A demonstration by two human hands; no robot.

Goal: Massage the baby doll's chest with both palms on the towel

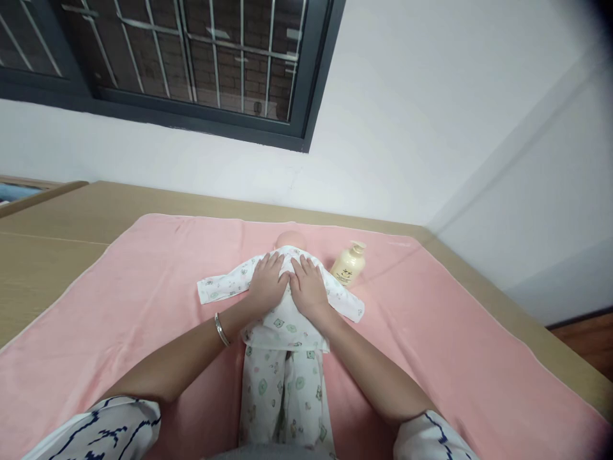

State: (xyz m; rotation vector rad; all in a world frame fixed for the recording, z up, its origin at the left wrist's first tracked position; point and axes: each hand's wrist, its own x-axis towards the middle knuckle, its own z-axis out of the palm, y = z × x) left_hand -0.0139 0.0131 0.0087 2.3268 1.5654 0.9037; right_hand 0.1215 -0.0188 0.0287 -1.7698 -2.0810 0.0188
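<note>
A baby doll (290, 239) lies on a pink blanket (191, 249), dressed in a white patterned top (282, 326) and matching trousers (262, 390). Only the crown of its head shows above the collar. My left hand (268, 281) rests flat on the left side of the top, fingers stretched upward. Mirroring it, my right hand (308, 284) lies flat on the right side, with the two thumbs close together at the middle. Both sleeves of the top spread outward. Beside the right sleeve is a cream pump bottle (348, 263), leaning to the right.
The blanket covers most of a wooden table (129, 198). Behind it rises a white wall (383, 128) with a dark-framed, barred window (215, 57). More wall closes off the right side. A wooden rail (48, 197) stands at the far left.
</note>
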